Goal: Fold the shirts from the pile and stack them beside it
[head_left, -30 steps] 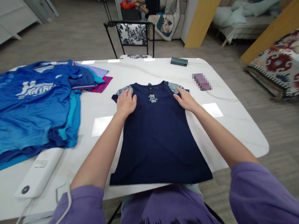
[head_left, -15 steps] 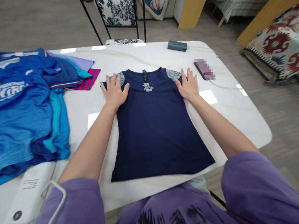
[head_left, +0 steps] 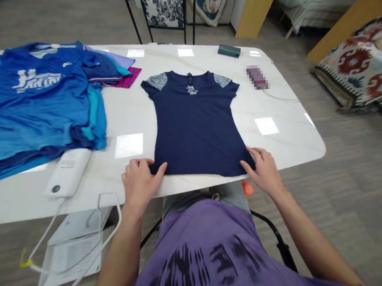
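A navy t-shirt [head_left: 196, 125] with patterned grey shoulder patches lies flat, neck away from me, on the white table [head_left: 282, 111]. My left hand [head_left: 140, 180] is at the shirt's near left hem corner, thumb on the cloth and fingers curled at the edge. At the near right hem corner, my right hand [head_left: 264, 169] pinches the fabric in the same way. Both hands sit at the table's front edge.
A pile of blue jerseys [head_left: 36, 109] covers the table's left side, with a white device [head_left: 68, 172] and its cable [head_left: 87, 244] near it. A dark green box [head_left: 229, 51] and a blurred flat object [head_left: 257, 77] lie at the far right. A chair [head_left: 163, 6] stands behind the table.
Both hands slid from the shirt's shoulders down to its bottom hem corners. The sleeves now lie spread out. My view has tilted down and back.
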A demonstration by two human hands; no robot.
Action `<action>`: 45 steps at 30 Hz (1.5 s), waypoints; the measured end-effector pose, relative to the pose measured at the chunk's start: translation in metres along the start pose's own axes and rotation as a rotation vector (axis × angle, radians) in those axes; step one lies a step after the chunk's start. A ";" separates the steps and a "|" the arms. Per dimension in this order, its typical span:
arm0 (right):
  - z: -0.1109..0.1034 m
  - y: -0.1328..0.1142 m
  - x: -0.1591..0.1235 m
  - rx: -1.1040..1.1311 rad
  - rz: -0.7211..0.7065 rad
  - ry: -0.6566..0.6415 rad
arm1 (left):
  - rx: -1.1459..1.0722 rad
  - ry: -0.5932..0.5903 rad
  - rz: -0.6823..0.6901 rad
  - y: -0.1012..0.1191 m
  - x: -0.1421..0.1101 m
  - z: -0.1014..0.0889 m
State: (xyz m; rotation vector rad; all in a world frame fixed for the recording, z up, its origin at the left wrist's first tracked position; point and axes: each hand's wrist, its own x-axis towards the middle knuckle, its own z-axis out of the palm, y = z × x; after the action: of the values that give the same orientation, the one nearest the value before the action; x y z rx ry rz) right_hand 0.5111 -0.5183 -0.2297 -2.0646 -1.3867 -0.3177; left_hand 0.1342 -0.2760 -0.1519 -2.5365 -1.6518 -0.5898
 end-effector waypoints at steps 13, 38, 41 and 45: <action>0.002 0.046 0.009 0.376 0.062 -0.134 | -0.539 -0.118 -0.116 0.005 -0.015 -0.046; -0.020 -0.098 0.162 0.213 -0.370 -0.308 | -0.165 0.105 0.103 -0.013 -0.062 -0.003; 0.023 -0.182 0.271 0.215 -0.425 -0.343 | -0.174 0.088 0.045 -0.026 -0.056 -0.009; 0.100 -0.270 0.400 0.137 -0.298 -0.334 | -0.224 0.066 0.041 -0.035 -0.056 -0.008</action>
State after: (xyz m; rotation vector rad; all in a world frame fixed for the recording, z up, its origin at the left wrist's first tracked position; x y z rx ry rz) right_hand 0.4220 -0.0895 -0.0036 -1.8554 -1.8675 0.0059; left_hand 0.0812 -0.3115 -0.1695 -2.6607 -1.5901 -0.8915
